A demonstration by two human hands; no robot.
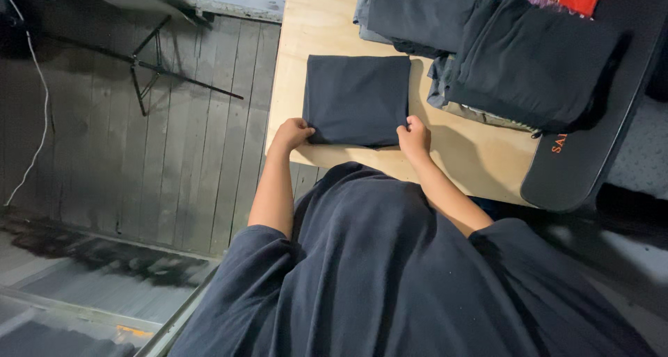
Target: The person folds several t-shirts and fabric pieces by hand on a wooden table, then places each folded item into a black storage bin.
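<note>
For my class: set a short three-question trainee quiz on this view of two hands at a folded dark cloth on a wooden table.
1. True or false: both hands grip the near edge of the folded cloth.
2. Where does the pile of dark clothes lie from the folded cloth: A) to the left, B) to the right and farther back, C) under it?
3. Fill in: the cloth lies on a light ____ table.

Key
1. True: left hand at the near left corner, right hand at the near right corner.
2. B.
3. Wooden.
</note>
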